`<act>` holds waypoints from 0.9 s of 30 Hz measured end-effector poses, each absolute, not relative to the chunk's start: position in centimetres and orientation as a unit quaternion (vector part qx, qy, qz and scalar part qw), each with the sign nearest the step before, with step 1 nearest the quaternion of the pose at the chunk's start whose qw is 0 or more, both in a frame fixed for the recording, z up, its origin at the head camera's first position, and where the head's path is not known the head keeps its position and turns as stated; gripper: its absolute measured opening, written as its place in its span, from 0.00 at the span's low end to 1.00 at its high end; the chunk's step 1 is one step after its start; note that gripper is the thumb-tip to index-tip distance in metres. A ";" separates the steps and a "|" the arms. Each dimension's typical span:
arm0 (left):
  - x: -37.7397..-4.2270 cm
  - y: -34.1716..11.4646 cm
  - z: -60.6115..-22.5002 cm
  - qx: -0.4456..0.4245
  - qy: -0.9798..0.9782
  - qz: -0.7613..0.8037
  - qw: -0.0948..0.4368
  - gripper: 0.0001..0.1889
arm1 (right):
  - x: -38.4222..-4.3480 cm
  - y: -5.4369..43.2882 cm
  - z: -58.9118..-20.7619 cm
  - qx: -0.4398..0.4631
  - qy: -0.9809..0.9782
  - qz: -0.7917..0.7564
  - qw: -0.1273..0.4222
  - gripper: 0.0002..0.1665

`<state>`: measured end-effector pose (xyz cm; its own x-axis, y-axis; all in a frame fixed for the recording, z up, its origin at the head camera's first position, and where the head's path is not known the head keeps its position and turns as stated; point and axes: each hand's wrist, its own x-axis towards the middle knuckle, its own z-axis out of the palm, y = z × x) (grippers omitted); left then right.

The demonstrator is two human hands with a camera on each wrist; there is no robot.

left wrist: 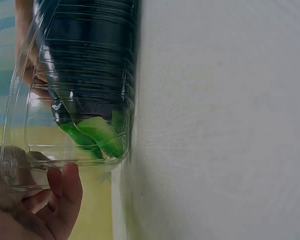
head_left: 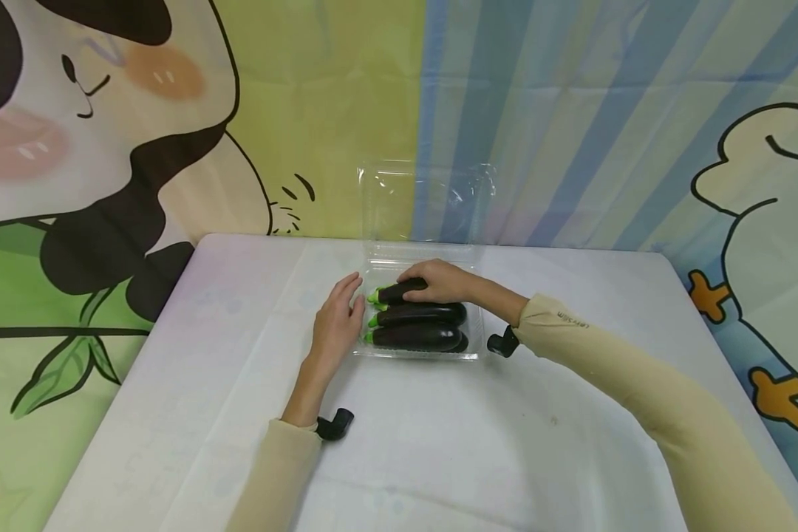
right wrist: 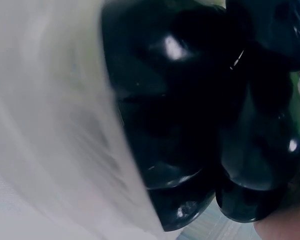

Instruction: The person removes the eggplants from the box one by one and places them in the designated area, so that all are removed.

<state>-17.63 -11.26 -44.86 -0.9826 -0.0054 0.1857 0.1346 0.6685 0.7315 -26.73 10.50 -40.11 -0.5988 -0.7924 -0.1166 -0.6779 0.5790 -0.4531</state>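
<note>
A clear plastic clamshell box point(head_left: 475, 347) lies on the table with several dark eggplants in it, green stem ends to the left. My right hand point(head_left: 442, 281) holds the farthest eggplant point(head_left: 394, 292) from above, thumb on the near side and fingers on the far side. Nearer to me lie two more eggplants point(head_left: 422, 315) side by side, with part of another underneath. At the box's left wall my left hand point(head_left: 335, 318) rests with extended fingers. In the left wrist view its thumb point(left wrist: 71, 192) is right at the box rim. Close up, dark eggplants point(right wrist: 165, 100) fill much of the right wrist view.
The box's transparent lid point(head_left: 428, 199) stands raised at the back, against the printed curtain point(head_left: 545, 133). A white cloth covers the table point(head_left: 439, 436), whose far edge meets the curtain. Black wrist cameras point(head_left: 335, 425) sit on both wrists.
</note>
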 end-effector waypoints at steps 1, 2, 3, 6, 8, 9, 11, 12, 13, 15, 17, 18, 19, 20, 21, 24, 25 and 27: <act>-17.6 -11.2 -44.8 -0.036 -0.909 -0.405 0.086 0.21 | -26.7 10.5 -40.1 -0.421 0.875 -0.185 0.151 0.25; -17.6 -11.2 -44.8 -0.036 -0.909 -0.405 0.086 0.21 | -26.7 10.5 -40.2 -0.422 0.875 -0.186 0.146 0.25; -17.6 -11.2 -44.8 -0.036 -0.909 -0.406 0.087 0.21 | -26.6 10.5 -40.2 -0.423 0.876 -0.186 0.140 0.25; -17.6 -11.2 -44.7 -0.035 -0.909 -0.406 0.089 0.21 | -26.5 10.5 -40.1 -0.419 0.880 -0.187 0.119 0.25; -17.6 -11.2 -44.7 -0.035 -0.909 -0.405 0.090 0.21 | -26.4 10.6 -39.9 -0.412 0.886 -0.188 0.104 0.25; -17.6 -11.2 -44.8 -0.035 -0.910 -0.404 0.090 0.21 | -26.3 10.7 -39.7 -0.406 0.889 -0.188 0.097 0.25; -17.6 -11.2 -44.8 -0.035 -0.910 -0.402 0.091 0.21 | -26.1 11.0 -39.2 -0.396 0.894 -0.191 0.084 0.25; -17.6 -11.2 -44.8 -0.035 -0.910 -0.402 0.092 0.21 | -26.0 11.1 -39.0 -0.392 0.896 -0.194 0.078 0.25; -17.6 -11.2 -44.8 -0.035 -0.910 -0.401 0.093 0.21 | -25.9 11.3 -38.7 -0.388 0.897 -0.198 0.072 0.25; -17.6 -11.2 -44.8 -0.035 -0.911 -0.401 0.091 0.21 | -25.6 11.7 -38.1 -0.383 0.899 -0.202 0.064 0.25; -17.6 -11.2 -44.8 -0.034 -0.912 -0.400 0.088 0.21 | -25.2 12.1 -37.6 -0.375 0.901 -0.210 0.056 0.25; -17.6 -11.2 -44.8 -0.033 -0.912 -0.400 0.086 0.21 | -25.0 12.3 -37.4 -0.370 0.903 -0.213 0.051 0.25; -17.6 -11.2 -44.8 -0.033 -0.912 -0.400 0.084 0.21 | -24.8 12.6 -37.3 -0.366 0.904 -0.216 0.046 0.25; -17.5 -11.2 -44.8 -0.032 -0.912 -0.400 0.084 0.22 | -24.6 12.8 -37.2 -0.361 0.906 -0.218 0.041 0.25; -17.5 -11.2 -44.9 -0.030 -0.912 -0.400 0.084 0.22 | -24.3 13.1 -37.1 -0.356 0.907 -0.223 0.036 0.25; -17.5 -11.1 -44.8 -0.029 -0.912 -0.400 0.085 0.21 | -23.8 13.8 -37.2 -0.347 0.908 -0.234 0.019 0.25; -17.5 -11.1 -44.9 -0.029 -0.912 -0.400 0.085 0.21 | -23.6 14.0 -37.2 -0.345 0.907 -0.240 0.015 0.25; -17.6 -11.2 -44.9 -0.029 -0.912 -0.400 0.085 0.21 | -23.2 14.4 -37.2 -0.340 0.904 -0.259 0.010 0.25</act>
